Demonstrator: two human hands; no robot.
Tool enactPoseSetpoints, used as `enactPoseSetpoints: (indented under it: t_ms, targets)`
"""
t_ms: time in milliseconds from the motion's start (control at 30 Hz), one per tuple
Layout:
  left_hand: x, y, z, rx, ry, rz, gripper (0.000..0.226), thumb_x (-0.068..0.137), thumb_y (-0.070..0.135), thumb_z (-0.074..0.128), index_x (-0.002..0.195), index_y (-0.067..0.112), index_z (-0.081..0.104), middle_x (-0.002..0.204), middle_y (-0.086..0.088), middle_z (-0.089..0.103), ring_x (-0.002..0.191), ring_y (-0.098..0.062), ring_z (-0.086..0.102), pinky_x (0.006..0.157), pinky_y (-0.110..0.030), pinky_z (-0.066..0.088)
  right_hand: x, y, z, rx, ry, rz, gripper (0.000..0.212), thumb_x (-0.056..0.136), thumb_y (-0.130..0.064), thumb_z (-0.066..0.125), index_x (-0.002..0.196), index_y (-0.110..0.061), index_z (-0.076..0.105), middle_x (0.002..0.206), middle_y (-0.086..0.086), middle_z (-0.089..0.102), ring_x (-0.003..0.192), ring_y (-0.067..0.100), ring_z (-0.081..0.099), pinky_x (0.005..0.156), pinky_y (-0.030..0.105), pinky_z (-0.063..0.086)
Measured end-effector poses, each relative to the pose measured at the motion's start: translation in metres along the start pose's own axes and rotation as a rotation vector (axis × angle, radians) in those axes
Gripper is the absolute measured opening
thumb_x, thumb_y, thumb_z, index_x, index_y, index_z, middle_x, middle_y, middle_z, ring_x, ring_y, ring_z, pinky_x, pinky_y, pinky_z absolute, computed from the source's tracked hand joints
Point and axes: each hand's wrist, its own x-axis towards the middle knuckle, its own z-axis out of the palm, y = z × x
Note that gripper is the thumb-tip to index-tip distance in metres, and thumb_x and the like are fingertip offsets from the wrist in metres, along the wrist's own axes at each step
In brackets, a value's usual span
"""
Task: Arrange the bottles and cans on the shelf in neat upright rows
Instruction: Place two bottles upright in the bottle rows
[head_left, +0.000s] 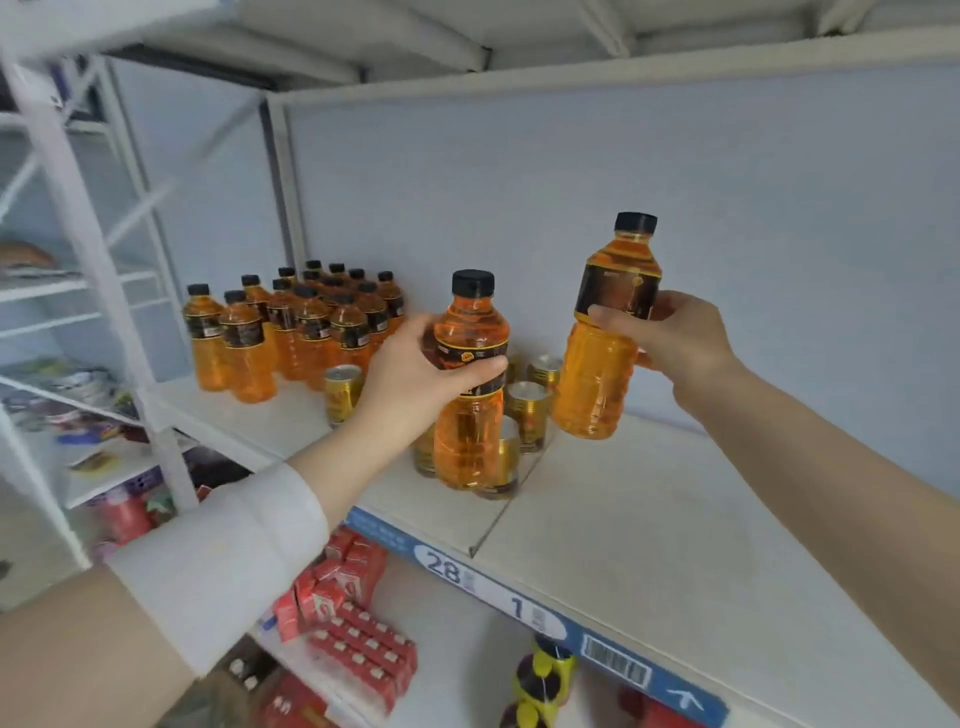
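My left hand (415, 374) grips an orange drink bottle (470, 384) with a black cap and dark label, held upright just above the white shelf (649, 519), in front of several gold cans (527, 410). My right hand (670, 338) holds a second orange bottle (605, 338) of the same kind, raised and slightly tilted over the shelf's middle. A group of several matching orange bottles (296, 332) stands upright in rows at the shelf's back left. One gold can (343, 389) stands beside that group. Some cans are hidden behind my left hand and its bottle.
The shelf's front edge carries a blue price strip (519, 603). Red cartons (353, 623) and a yellow-and-purple bottle (543, 680) sit on the lower shelf. A white rack (93, 291) with assorted goods stands at the left. Bare shelf surface lies to the right.
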Motion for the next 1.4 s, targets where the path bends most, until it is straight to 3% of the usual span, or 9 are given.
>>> enactPoseSetpoints:
  t_ms: [200,300,567,733,900,1100,1267,1333,1400]
  targets:
    - [0.039,-0.091,-0.143,0.079,0.058,-0.061,0.05,0.068,0.039,0.077,0.11,0.029,0.053,0.104,0.014,0.058,0.1,-0.008,0.054,0.077,-0.021,0.04,0.003,-0.04,0.164,0.012,-0.088,-0.041,0.032,0.067,-0.036,0.079,0.087,-0.024,0.058,0.101,-0.001,0.064,0.098,0.02,0.062,0.092,0.042,0.051]
    - [0.065,-0.134,-0.19,0.104,0.095,-0.095,0.058,0.069,0.038,0.077,0.119,0.022,0.053,0.117,0.005,0.061,0.108,-0.013,0.055,0.085,-0.027,0.043,0.006,-0.045,0.234,-0.017,-0.122,-0.052,0.032,0.067,-0.039,0.078,0.082,-0.028,0.052,0.099,-0.005,0.059,0.098,0.018,0.059,0.09,0.037,0.05]
    - [0.147,-0.229,-0.228,0.154,0.091,-0.137,0.065,0.068,0.042,0.076,0.123,0.02,0.051,0.123,0.0,0.061,0.113,-0.02,0.056,0.096,-0.04,0.047,0.034,-0.014,0.365,-0.085,-0.142,-0.102,0.057,0.066,-0.038,0.079,0.114,-0.018,0.054,0.102,-0.008,0.056,0.098,0.01,0.054,0.081,0.027,0.045]
    - [0.189,-0.271,-0.23,0.174,0.032,-0.12,0.064,0.068,0.043,0.077,0.122,0.022,0.049,0.12,0.004,0.06,0.111,-0.015,0.056,0.09,-0.031,0.046,0.056,0.012,0.414,-0.117,-0.134,-0.136,0.049,0.066,-0.033,0.08,0.102,-0.026,0.048,0.09,-0.018,0.051,0.079,-0.003,0.049,0.065,0.006,0.037]
    - [0.217,-0.3,-0.234,0.178,-0.059,-0.111,0.062,0.069,0.037,0.078,0.121,0.022,0.048,0.112,0.01,0.056,0.105,-0.01,0.055,0.085,-0.024,0.042,0.071,0.026,0.447,-0.169,-0.08,-0.088,0.072,0.064,-0.036,0.081,0.123,-0.015,0.045,0.12,0.0,0.056,0.103,0.009,0.051,0.078,0.019,0.04]
    - [0.235,-0.323,-0.232,0.184,-0.191,-0.061,0.073,0.066,0.038,0.08,0.127,0.02,0.043,0.121,0.007,0.055,0.109,-0.009,0.052,0.086,-0.022,0.039,0.076,0.037,0.469,-0.316,0.0,-0.087,0.072,0.063,-0.035,0.081,0.124,-0.019,0.046,0.122,-0.001,0.055,0.105,0.008,0.051,0.083,0.02,0.043]
    - [0.235,-0.333,-0.231,0.19,-0.248,-0.009,0.074,0.065,0.044,0.079,0.124,0.02,0.042,0.104,0.015,0.048,0.096,-0.003,0.046,0.073,-0.011,0.036,0.069,0.042,0.475,-0.544,0.063,-0.079,0.075,0.063,-0.04,0.08,0.125,-0.015,0.048,0.118,0.001,0.057,0.099,0.007,0.049,0.082,0.021,0.043]
    - [0.234,-0.335,-0.232,0.195,-0.258,0.017,0.075,0.065,0.046,0.078,0.124,0.019,0.041,0.103,0.014,0.049,0.093,-0.003,0.047,0.065,-0.005,0.031,0.066,0.044,0.477,-0.65,0.089,-0.06,0.075,0.063,-0.044,0.079,0.125,-0.014,0.049,0.12,0.002,0.056,0.11,0.014,0.047,0.088,0.026,0.042]
    - [0.234,-0.337,-0.234,0.206,-0.269,0.041,0.077,0.065,0.049,0.077,0.124,0.017,0.04,0.11,0.008,0.055,0.096,-0.009,0.052,0.068,-0.009,0.036,0.063,0.044,0.477,-0.712,0.12,-0.04,0.075,0.063,-0.046,0.078,0.124,-0.014,0.05,0.121,0.001,0.054,0.12,0.019,0.04,0.091,0.029,0.04]
